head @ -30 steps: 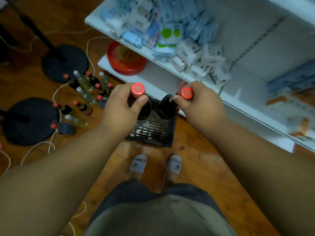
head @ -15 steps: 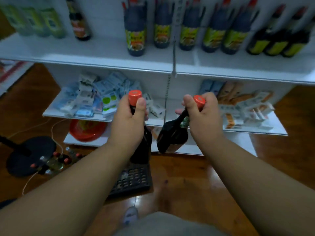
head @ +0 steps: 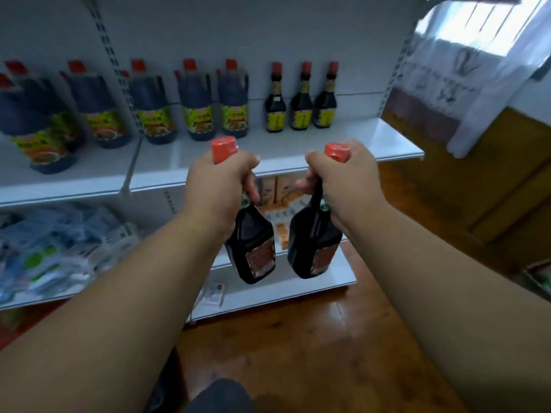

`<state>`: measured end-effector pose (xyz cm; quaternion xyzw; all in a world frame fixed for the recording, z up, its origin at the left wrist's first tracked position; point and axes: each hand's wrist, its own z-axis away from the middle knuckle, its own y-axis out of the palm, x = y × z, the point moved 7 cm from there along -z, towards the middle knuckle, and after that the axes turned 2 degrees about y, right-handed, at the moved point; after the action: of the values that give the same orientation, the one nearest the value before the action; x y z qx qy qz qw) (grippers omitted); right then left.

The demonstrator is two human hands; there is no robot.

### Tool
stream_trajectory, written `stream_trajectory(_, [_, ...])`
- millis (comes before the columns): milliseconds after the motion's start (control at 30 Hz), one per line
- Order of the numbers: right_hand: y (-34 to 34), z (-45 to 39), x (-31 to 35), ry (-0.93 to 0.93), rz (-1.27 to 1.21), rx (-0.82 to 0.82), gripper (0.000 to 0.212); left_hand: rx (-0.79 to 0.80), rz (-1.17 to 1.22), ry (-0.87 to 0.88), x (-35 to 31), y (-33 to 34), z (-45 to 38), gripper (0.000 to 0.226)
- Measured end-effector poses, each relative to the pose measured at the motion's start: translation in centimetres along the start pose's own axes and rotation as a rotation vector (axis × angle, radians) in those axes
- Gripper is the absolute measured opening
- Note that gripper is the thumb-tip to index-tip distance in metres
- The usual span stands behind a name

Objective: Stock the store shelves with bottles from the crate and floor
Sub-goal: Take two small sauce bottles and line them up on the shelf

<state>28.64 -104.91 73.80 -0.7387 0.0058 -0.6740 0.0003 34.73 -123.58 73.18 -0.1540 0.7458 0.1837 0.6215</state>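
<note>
We note open shelf board [head: 372,138] to the right of the three small dark bottles [head: 301,99], running bare to the shelf's right end. The front strip of that shelf, before the small bottles and the big jugs [head: 196,105], is also bare. The jugs fill the back row leftward, close together. Our left hand [head: 220,186] and right hand [head: 343,180] each grip a dark bottle by the neck, left bottle [head: 253,248] and right bottle [head: 313,248], hanging apart below the shelf edge. Air between hands and shelf is unobstructed.
</note>
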Motion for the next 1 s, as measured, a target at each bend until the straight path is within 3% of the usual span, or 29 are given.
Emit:
stream_trajectory(167, [-2.8,-7.3,0.0,-0.057,0.146,-0.077,0.018,0.119,-0.035,0.050,1.1,6.8,-5.5,0.030])
stream_trajectory(500, [-8.6,-23.0,-1.4,0.061,0.045,-0.229,0.023,0.296,-0.080,0.064,4.3,19.5,-19.5,0.023])
stream_trajectory(667, [-11.2,-29.3,-2.2,0.071,-0.009,-0.190,0.014,0.333,-0.155,0.061,5.2,25.1,-23.6,0.020])
stream_trajectory(867, [-13.5,-36.8,-4.7,0.086,0.072,-0.093,0.038,0.181,-0.123,0.009,8.3,30.9,-27.2,0.023])
stream_trajectory(1000, [-14.9,-41.1,-6.2,0.035,0.190,0.037,0.028,0.000,-0.081,0.000,9.0,34.1,-28.8,0.026])
